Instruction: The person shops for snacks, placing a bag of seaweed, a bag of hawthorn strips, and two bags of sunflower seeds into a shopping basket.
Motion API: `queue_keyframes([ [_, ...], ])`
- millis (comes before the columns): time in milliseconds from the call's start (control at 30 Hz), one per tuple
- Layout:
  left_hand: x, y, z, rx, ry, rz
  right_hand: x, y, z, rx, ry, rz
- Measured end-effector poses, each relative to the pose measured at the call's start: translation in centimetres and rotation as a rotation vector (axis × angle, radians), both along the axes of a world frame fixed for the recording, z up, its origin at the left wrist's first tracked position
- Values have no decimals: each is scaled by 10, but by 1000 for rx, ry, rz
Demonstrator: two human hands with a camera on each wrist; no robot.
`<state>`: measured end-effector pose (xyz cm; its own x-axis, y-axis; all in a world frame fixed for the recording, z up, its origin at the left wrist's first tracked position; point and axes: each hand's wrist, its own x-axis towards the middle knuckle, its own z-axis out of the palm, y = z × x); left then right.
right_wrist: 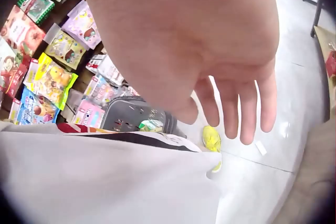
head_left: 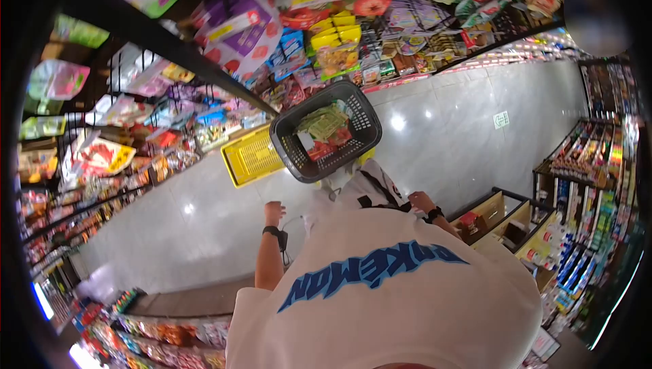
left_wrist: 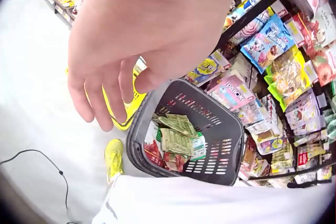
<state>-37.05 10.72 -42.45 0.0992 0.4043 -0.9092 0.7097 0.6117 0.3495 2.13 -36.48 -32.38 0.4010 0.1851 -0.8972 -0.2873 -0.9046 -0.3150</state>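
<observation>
The left hand [head_left: 274, 213] is open and holds nothing, with its fingers hanging down a bit bent. The right hand [head_left: 421, 202] is open and empty too, and its fingers point down with small gaps between them. Each arm has a black band at the wrist. The dark gray basket [left_wrist: 226, 129] is in front of the person, close to the snack shelves. It is nearer to the person than the shelves are, and neither hand touches it. It has lots of little holes in its sides. Inside it are green packs [left_wrist: 177, 142], with red packs [left_wrist: 152, 153] next to them, low in the basket. A yellow basket [head_left: 255, 157] is on the floor [head_left: 462, 117] just beside the dark one, on the person's left. The shelves are full of bright snack bags, like a blue bag [left_wrist: 268, 43], a pink bag [left_wrist: 232, 91] and some yellow bags [head_left: 336, 43]. The person has a white shirt [head_left: 380, 321] with big blue letters, and a yellow shoe [right_wrist: 211, 139] shows by the dark basket. A thin black cord [left_wrist: 61, 172] curls on the left side.
</observation>
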Motion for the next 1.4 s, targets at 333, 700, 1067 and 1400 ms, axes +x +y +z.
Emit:
queue_keyframes([
  [333, 92, 28, 3, 131, -90, -220, 21, 95, 31, 157, 480, 241],
  [700, 277, -48, -207, 29, -79, -674, 47, 192, -232, 298, -255, 400],
  [1067, 295, -31, -472, -222, 47, -206, 41, 228, -320, 386, -782, 661],
  [1400, 216, 14, -545, -145, 25, 218, 12, 225, -335, 475, -763, 603],
])
